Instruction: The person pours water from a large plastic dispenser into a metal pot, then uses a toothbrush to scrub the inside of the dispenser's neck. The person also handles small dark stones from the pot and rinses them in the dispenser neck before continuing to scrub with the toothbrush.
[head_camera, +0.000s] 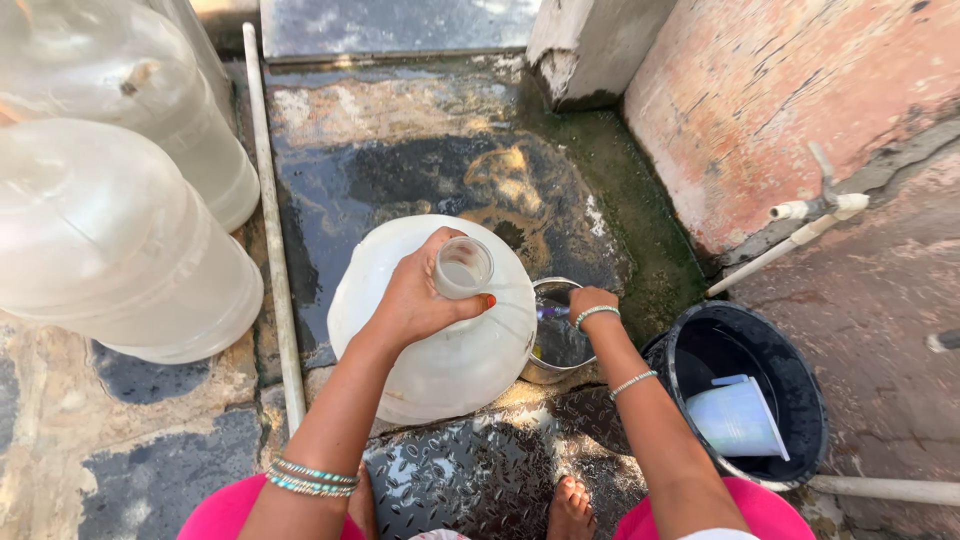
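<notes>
Hands at the water jug
Left hand (415, 300) grips the jug (440, 345) by its neck; right hand (590, 303) dips into the steel pot (556, 340), its grip hidden.

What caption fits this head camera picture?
Left hand grips a big water jug's neck while right hand reaches into a steel pot.

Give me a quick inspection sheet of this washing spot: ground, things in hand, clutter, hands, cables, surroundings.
Surface: wet stone floor with green growth by the wall; metal tread plate underfoot.
Things in hand: big clear water jug, neck gripped; steel pot beside it.
Clutter: two more jugs at left; black bucket holding a plastic mug.
Hands: left hand grips the jug's neck; right hand reaches into the pot, holding something small that I cannot identify.
Cables: nothing seen.
Surroundings: pink wall, white tap pipe.
</notes>
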